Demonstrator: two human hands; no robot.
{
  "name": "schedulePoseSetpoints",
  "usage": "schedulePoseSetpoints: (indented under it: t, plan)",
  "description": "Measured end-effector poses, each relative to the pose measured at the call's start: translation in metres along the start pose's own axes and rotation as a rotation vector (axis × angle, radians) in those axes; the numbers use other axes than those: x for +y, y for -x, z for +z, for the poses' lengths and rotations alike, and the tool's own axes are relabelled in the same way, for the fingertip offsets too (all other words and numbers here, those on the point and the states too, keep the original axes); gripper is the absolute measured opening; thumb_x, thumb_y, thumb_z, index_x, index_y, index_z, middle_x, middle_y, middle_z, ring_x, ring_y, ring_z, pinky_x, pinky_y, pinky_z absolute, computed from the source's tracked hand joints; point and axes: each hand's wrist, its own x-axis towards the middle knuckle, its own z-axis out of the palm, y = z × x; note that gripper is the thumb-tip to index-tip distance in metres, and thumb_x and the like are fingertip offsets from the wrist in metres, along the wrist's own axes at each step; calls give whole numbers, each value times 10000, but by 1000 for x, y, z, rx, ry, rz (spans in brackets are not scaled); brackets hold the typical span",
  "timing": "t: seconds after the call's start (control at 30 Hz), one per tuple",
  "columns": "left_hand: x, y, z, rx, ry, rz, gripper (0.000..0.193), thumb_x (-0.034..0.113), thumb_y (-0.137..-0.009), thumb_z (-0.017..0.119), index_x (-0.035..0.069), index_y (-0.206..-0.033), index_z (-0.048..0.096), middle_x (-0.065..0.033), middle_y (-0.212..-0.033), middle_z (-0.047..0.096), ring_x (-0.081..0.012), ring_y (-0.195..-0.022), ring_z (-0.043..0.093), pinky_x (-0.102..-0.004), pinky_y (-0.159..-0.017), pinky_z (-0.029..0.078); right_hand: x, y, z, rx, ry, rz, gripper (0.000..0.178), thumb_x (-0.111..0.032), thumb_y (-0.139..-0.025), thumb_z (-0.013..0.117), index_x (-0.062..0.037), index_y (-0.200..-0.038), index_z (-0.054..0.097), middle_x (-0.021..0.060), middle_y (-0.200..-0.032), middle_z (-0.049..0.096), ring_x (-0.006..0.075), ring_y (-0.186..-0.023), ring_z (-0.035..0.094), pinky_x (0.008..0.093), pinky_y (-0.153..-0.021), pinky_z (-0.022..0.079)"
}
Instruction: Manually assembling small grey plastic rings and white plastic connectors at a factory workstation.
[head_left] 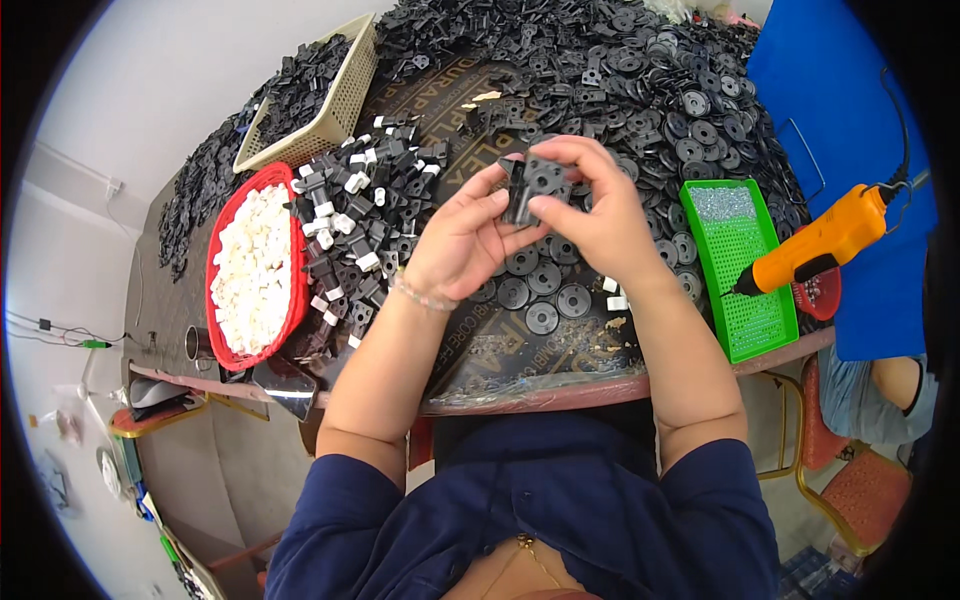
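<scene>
Over the middle of the table, both hands are closed on a black plastic part (pixel 545 180) with holes in its face. My right hand (pixel 608 218) grips it between a thumb at the lower edge and fingers along the top. From the other side my left hand (pixel 458 240) pinches its left edge, palm partly turned up. Whether the part is one piece or two fitted together, I cannot tell. Below the hands lie several black round discs (pixel 542 279) with centre holes. Black parts with white inserts (pixel 343 223) are heaped left of my left hand.
A red basket (pixel 213 290) of white pieces stands at left, a cream basket (pixel 325 128) of black parts behind it. Black parts pile up at the back. At right are a green tray (pixel 755 343) of small screws, an orange electric screwdriver (pixel 825 240), and a red bowl (pixel 830 290).
</scene>
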Motion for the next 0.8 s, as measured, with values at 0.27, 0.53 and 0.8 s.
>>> schedulePoseSetpoints:
  t: [0.27,0.53,0.8]
  plan:
    - [-13,9,-18,-26,141,-8,318,89,-1016,480,49,-1331,459,-157,-1301,556,-296,-1224,575,-454,-1038,499,10,3,15,-77,-5,-15,441,-118,-774,740,-97,-1208,670,103,-1320,556,255,-1273,495,397,-1103,343]
    - [-14,10,-9,-86,-81,81,403,24,-978,537,-8,-1370,450,-123,-1293,568,-224,-1194,590,-369,-1024,504,8,0,6,-95,325,-151,413,-177,-811,736,-106,-1214,682,99,-1360,557,265,-1268,500,409,-1086,368]
    - [-21,8,-20,124,-616,195,241,-5,-942,596,-40,-1179,567,-89,-1135,650,-159,-1006,655,-292,-847,540,16,-5,-7,-218,113,40,267,-163,-901,666,1,-1112,676,95,-1201,645,197,-1105,604,329,-941,475]
